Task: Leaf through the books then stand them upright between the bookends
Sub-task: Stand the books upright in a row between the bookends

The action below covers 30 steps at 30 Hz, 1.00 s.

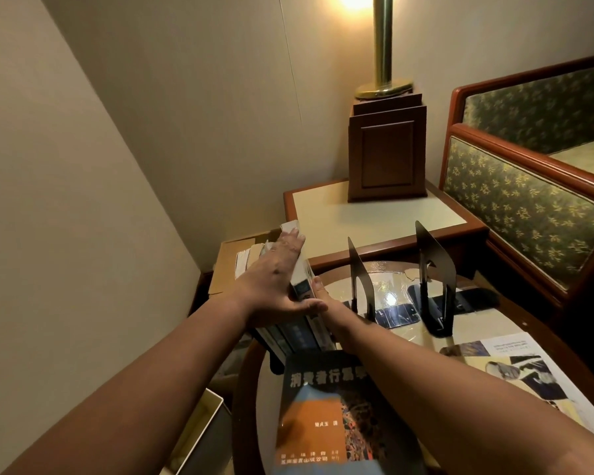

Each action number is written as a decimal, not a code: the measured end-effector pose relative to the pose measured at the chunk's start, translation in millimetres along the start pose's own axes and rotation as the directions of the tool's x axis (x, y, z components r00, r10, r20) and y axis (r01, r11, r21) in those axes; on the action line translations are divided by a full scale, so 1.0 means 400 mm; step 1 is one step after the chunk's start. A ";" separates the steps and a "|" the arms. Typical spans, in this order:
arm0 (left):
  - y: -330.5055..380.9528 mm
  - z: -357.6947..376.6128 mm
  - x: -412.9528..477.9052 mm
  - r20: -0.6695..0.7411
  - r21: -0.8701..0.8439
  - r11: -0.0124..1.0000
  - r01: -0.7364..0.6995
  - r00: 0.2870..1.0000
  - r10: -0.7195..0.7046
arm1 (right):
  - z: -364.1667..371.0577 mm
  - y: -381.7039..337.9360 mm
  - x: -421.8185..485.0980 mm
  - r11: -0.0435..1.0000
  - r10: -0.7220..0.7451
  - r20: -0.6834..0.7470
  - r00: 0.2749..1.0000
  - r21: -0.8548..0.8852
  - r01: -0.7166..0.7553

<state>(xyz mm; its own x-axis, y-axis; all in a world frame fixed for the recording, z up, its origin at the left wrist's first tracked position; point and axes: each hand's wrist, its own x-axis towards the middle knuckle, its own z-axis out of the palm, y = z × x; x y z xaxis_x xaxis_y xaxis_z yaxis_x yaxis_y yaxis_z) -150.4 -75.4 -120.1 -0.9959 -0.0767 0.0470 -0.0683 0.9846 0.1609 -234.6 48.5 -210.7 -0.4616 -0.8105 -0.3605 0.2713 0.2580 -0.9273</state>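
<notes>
Books (300,286) sit between left hand (277,273) and right hand (325,299) beside thin metal bookends (426,245)

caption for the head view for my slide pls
Left hand and right hand press several books together, left of two black bookends on the table.

L hand (277,269) flat, R hand (323,297) part hidden

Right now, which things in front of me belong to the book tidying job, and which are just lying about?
Part of the job:
stack of books
flat book
left bookend
right bookend

Just lying about:
lamp
cardboard box
sofa
printed sheets
</notes>
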 end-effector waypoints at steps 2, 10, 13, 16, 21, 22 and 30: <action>-0.007 0.010 -0.001 -0.004 0.039 0.999 0.006 1.000 -0.006 | -0.001 0.002 0.005 1.000 -0.016 0.014 1.000 -0.012 0.016; -0.004 0.018 -0.004 -0.049 0.039 0.999 0.003 0.999 -0.001 | -0.003 -0.008 -0.005 0.995 -0.090 -0.031 0.995 -0.046 0.088; -0.006 0.020 -0.005 -0.058 0.042 0.999 -0.001 0.998 0.004 | -0.012 -0.002 -0.010 0.975 -0.124 -0.013 0.992 -0.185 0.120; -0.006 0.021 -0.006 -0.058 0.029 1.000 -0.005 0.998 0.006 | -0.041 0.001 -0.052 0.928 -0.107 0.078 0.991 -0.349 0.128; -0.003 0.019 -0.008 -0.055 0.006 1.000 0.018 0.998 -0.018 | -0.093 0.000 -0.211 0.812 -0.138 0.094 0.986 -0.559 0.167; -0.001 0.018 -0.008 -0.054 0.000 1.000 0.019 0.998 -0.019 | -0.106 0.002 -0.247 0.809 -0.146 0.089 0.985 -0.562 0.171; 0.005 0.018 -0.004 -0.056 -0.027 0.999 0.031 0.998 -0.032 | -0.255 0.071 -0.497 0.434 -0.165 0.020 0.986 -0.896 0.091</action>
<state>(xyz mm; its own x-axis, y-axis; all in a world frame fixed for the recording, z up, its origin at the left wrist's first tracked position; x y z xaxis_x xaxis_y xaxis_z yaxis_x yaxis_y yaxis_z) -149.3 -72.2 -126.8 -0.9884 -0.1171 0.0968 -0.0972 0.9772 0.1888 -221.2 270.7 -175.7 -0.4826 -0.8525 -0.2009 -0.6810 0.5095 -0.5259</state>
